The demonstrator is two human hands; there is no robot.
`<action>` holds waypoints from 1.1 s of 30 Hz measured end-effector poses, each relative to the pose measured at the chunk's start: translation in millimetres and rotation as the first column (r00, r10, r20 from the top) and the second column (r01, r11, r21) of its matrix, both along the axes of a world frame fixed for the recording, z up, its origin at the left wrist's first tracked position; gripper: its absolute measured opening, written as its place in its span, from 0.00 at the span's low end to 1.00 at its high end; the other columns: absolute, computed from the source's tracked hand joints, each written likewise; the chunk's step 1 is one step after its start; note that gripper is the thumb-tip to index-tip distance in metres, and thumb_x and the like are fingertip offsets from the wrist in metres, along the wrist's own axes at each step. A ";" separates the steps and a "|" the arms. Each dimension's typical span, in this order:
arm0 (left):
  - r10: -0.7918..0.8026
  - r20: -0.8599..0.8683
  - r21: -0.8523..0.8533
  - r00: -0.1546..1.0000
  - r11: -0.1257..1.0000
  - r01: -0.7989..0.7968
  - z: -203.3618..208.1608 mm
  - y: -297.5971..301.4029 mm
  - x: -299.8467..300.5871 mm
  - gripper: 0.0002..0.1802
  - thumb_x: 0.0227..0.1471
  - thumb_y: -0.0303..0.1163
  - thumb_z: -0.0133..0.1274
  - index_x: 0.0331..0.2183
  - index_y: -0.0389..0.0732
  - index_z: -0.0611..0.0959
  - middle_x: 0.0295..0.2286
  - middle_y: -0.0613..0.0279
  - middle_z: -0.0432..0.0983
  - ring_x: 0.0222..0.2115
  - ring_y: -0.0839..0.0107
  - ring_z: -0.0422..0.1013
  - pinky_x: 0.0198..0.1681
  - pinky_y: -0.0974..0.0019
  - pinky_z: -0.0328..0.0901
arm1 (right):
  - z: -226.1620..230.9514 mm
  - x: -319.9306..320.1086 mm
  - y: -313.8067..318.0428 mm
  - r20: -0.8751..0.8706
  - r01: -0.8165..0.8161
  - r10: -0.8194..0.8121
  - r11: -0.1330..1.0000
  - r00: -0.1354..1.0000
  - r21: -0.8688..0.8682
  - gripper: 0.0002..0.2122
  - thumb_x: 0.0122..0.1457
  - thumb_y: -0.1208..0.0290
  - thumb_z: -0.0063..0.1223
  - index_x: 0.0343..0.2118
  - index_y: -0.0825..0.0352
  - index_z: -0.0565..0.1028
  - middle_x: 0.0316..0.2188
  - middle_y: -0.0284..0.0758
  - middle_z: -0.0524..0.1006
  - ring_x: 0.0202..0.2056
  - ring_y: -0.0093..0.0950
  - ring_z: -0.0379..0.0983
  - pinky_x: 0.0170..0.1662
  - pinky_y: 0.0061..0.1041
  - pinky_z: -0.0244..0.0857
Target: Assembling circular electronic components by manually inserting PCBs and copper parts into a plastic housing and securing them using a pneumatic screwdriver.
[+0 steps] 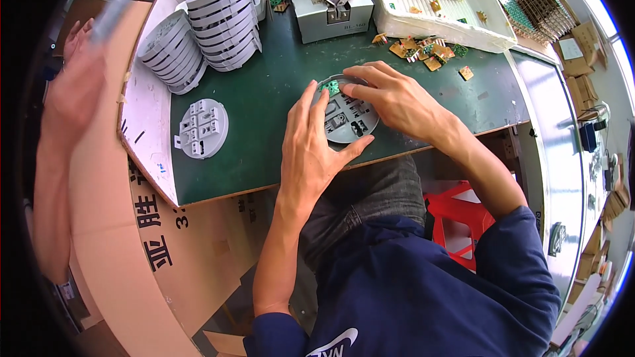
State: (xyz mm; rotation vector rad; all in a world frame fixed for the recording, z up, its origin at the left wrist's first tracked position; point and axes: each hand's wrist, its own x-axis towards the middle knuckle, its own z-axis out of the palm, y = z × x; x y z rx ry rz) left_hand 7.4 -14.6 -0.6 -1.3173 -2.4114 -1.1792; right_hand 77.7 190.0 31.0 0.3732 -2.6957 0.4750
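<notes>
A round grey plastic housing [344,133] lies near the front edge of the green table, its moulded inside facing up. My left hand [305,149] grips its left side, with the fingers reaching to the far left rim and the thumb at the near edge. A small green circuit board [330,87] sits in the far part of the housing, by my left fingertips. From the right, my right hand [400,102] closes over the far right rim, its thumb and bent fingers beside the board. Its fingertips partly cover the housing's inside.
A second grey round piece [204,129] lies at left, near stacked grey round housings [225,26]. Behind stand a boxy machine [334,16] and a white foam tray [443,26]; small circuit boards [433,53] are scattered before it. Another person's blurred arm [69,102] is at far left.
</notes>
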 end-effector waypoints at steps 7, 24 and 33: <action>0.017 0.098 0.067 0.995 0.997 -0.023 4.6 2.5 6.4 0.49 0.40 0.48 0.75 0.57 0.30 0.74 0.61 0.44 0.66 0.58 0.47 0.66 0.60 0.50 0.65 | -5.2 3.1 1.3 -0.003 0.011 -0.011 1.000 1.000 0.008 0.22 0.50 0.85 0.56 0.50 0.66 0.78 0.55 0.42 0.73 0.53 0.43 0.73 0.55 0.38 0.71; 0.023 -0.003 0.010 1.000 1.000 -0.023 -1.1 -1.0 -0.5 0.50 0.41 0.50 0.74 0.58 0.30 0.72 0.60 0.45 0.66 0.57 0.48 0.66 0.59 0.51 0.66 | 82.9 -74.8 7.9 -0.261 -0.023 -0.155 0.820 0.953 -0.572 0.22 0.67 0.65 0.57 0.60 0.71 0.69 0.52 0.42 0.79 0.53 0.31 0.76 0.55 0.29 0.70; -0.013 0.004 -0.016 1.000 1.000 0.013 1.7 0.7 0.0 0.52 0.43 0.55 0.71 0.58 0.27 0.71 0.61 0.44 0.64 0.59 0.48 0.65 0.61 0.52 0.64 | 152.4 -132.7 -1.4 -0.193 -0.265 0.187 0.545 0.963 -0.795 0.29 0.67 0.53 0.57 0.57 0.76 0.67 0.47 0.45 0.78 0.49 0.33 0.77 0.52 0.27 0.72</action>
